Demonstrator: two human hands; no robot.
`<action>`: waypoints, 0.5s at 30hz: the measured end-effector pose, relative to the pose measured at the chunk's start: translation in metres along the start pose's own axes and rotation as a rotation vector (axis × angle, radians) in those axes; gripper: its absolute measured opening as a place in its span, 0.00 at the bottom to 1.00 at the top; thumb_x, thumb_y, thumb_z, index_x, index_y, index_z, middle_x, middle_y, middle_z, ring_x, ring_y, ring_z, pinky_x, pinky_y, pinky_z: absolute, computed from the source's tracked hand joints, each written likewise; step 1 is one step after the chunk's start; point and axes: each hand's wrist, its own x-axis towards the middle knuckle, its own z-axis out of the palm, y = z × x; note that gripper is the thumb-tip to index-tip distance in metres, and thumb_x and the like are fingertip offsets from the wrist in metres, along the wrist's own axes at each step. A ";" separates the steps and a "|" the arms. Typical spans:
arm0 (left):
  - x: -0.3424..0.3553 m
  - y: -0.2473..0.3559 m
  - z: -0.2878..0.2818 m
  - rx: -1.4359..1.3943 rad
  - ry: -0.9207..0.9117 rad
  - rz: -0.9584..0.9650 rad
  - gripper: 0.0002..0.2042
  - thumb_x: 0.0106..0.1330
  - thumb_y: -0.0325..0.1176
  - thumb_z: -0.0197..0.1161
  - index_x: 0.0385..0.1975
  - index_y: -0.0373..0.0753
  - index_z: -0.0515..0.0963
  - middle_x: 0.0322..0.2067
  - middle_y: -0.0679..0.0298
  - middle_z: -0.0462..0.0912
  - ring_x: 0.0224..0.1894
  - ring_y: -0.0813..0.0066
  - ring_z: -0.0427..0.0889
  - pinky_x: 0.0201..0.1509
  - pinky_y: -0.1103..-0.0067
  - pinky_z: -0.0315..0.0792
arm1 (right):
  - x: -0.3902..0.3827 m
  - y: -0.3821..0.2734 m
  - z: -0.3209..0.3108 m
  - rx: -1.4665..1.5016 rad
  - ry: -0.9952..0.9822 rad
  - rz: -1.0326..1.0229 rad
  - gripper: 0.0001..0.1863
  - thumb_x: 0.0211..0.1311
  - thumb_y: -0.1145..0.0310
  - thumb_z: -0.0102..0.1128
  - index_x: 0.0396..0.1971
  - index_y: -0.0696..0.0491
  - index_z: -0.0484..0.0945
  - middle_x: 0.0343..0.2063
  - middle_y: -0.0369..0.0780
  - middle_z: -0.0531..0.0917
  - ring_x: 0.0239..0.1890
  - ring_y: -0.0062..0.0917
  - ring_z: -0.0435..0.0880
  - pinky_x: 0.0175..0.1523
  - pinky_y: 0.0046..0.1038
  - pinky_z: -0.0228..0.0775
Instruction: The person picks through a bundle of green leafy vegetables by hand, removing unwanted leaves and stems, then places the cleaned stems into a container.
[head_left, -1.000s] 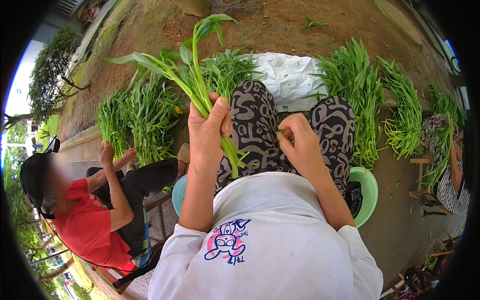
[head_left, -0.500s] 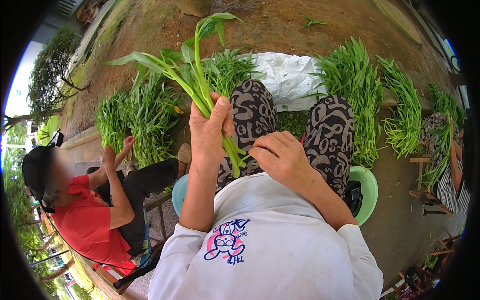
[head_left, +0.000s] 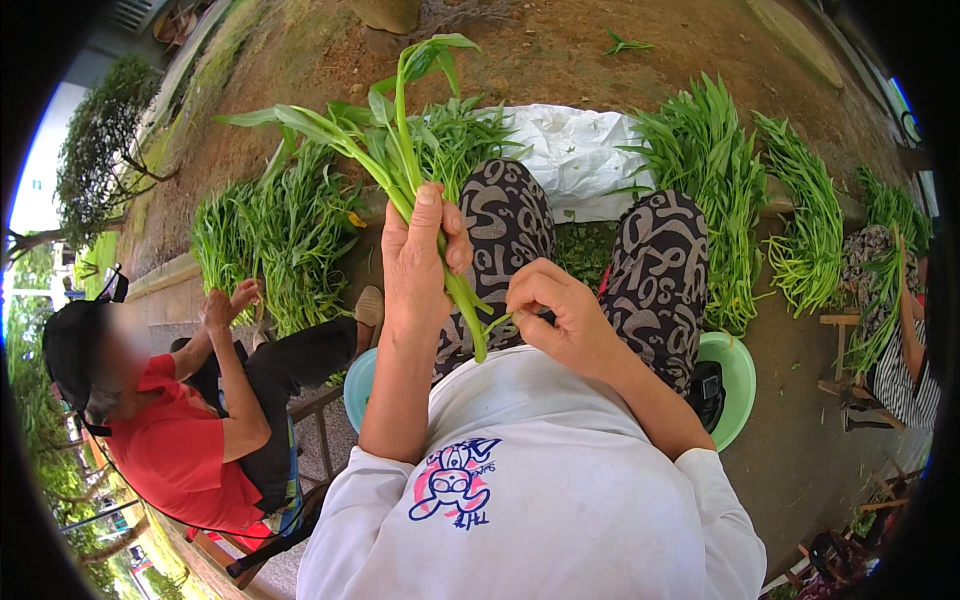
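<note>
My left hand (head_left: 425, 240) is closed round a small bunch of green leafy stalks (head_left: 395, 150), held upright above my lap with leaves at the top and thick stem ends below the fist. Just right of those stem ends, my right hand (head_left: 550, 310) pinches a thin green strand (head_left: 497, 322) that appears to join the bunch. My knees in patterned dark trousers (head_left: 500, 200) are spread, with loose green leaves (head_left: 585, 250) on the ground between them.
Piles of long greens (head_left: 700, 200) line a ledge ahead, beside a white plastic sheet (head_left: 565, 150). Basins (head_left: 738, 400) stand at both my sides. A co-worker in red (head_left: 170, 440) sits at left, working with both hands; another person (head_left: 900, 380) holds greens at right.
My right hand has moved left from beside my knee to the bunch's stem ends. My left hand has shifted its hold slightly, and the stalks have dipped a little.
</note>
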 end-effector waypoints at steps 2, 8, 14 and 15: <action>0.001 0.000 0.000 -0.008 0.003 0.005 0.10 0.73 0.41 0.51 0.41 0.40 0.68 0.25 0.70 0.68 0.18 0.85 0.62 0.20 0.86 0.57 | 0.000 0.004 -0.002 0.098 -0.022 0.018 0.05 0.55 0.81 0.55 0.31 0.57 0.72 0.32 0.38 0.73 0.28 0.18 0.74 0.34 0.21 0.69; -0.001 0.002 0.002 -0.016 0.013 0.010 0.10 0.73 0.40 0.51 0.42 0.40 0.68 0.25 0.70 0.68 0.18 0.85 0.61 0.20 0.86 0.57 | -0.002 0.004 -0.006 -0.015 0.011 0.036 0.05 0.56 0.80 0.56 0.33 0.58 0.73 0.31 0.37 0.73 0.29 0.18 0.75 0.35 0.20 0.70; 0.000 0.002 -0.002 -0.005 0.036 0.016 0.10 0.73 0.40 0.52 0.42 0.40 0.68 0.25 0.69 0.68 0.18 0.85 0.61 0.20 0.86 0.57 | 0.001 0.006 -0.021 -0.282 0.337 0.015 0.08 0.53 0.82 0.59 0.33 0.57 0.74 0.32 0.41 0.75 0.29 0.24 0.78 0.34 0.23 0.71; 0.000 0.002 -0.003 0.000 0.042 0.019 0.10 0.73 0.39 0.52 0.42 0.39 0.68 0.25 0.69 0.67 0.18 0.85 0.61 0.20 0.86 0.57 | 0.004 0.009 -0.024 -0.516 0.413 -0.075 0.09 0.51 0.82 0.61 0.33 0.56 0.74 0.33 0.41 0.77 0.30 0.28 0.79 0.34 0.26 0.71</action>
